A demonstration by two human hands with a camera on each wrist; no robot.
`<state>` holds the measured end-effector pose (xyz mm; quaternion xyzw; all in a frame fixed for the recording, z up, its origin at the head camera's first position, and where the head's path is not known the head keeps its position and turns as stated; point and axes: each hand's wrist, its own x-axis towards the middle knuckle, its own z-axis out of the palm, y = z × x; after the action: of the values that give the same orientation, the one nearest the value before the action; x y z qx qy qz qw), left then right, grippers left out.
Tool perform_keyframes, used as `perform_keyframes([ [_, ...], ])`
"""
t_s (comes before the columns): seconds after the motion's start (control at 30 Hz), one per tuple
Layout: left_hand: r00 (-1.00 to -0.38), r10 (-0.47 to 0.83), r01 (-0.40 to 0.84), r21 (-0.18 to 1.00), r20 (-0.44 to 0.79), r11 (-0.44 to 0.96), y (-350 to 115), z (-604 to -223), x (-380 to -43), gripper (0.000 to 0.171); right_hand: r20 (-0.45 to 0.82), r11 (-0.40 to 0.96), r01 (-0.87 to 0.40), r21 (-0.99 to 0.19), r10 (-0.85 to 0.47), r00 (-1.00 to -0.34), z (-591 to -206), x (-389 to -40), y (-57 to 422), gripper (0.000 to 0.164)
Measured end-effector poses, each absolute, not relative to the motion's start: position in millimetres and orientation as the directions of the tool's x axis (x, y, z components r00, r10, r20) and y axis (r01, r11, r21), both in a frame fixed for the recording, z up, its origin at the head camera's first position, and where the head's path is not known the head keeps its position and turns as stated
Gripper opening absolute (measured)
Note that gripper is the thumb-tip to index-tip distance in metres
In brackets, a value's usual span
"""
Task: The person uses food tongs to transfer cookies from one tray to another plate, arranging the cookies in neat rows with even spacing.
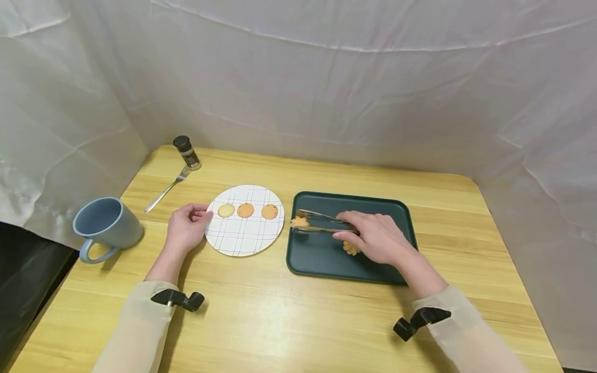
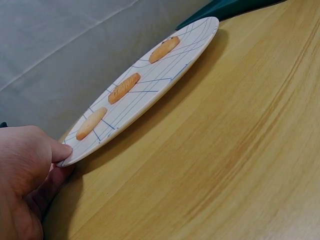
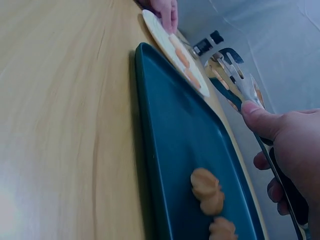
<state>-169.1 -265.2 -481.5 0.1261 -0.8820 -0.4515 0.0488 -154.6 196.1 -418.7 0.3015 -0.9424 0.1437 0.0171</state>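
Observation:
My left hand (image 1: 185, 228) pinches the left rim of a round white plate (image 1: 242, 239) with blue lines, thumb on top. Three round cookies lie in a row on it: a pale one (image 1: 226, 210), a browner one (image 1: 245, 210) and a speckled one (image 1: 269, 212). My right hand (image 1: 380, 238) grips metal tongs (image 1: 322, 229) above a dark green tray (image 1: 322, 259). Between the tong tips, over the tray's left edge, is a flower-shaped cookie (image 1: 299, 222). More such cookies (image 3: 207, 190) lie on the tray, partly hidden by the right hand in the head view.
A blue mug (image 1: 114, 228) stands at the left table edge. Behind it lie a fork (image 1: 165, 194) and a black-capped spice jar (image 1: 187, 154). Pale cloth (image 1: 326, 93) hangs along the back and sides of the wooden table (image 1: 261, 316).

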Motion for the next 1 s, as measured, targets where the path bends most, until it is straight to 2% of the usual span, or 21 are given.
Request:
perform_keyframes([
  [0.27, -0.962, -0.271, -0.184, 0.812, -0.033, 0.554, -264.5, -480.4, -169.9, 0.031, 0.130, 0.758, -0.586, -0.288, -0.575, -0.808, -417.9, -163.4, 173.1, 0.053],
  [1.0, -0.965, -0.263, -0.163, 0.814, -0.013, 0.557, -265.8, -479.6, -168.4, 0.030, 0.105, 0.720, -0.644, -0.260, -0.642, -0.760, -433.2, -174.1, 126.5, 0.051],
])
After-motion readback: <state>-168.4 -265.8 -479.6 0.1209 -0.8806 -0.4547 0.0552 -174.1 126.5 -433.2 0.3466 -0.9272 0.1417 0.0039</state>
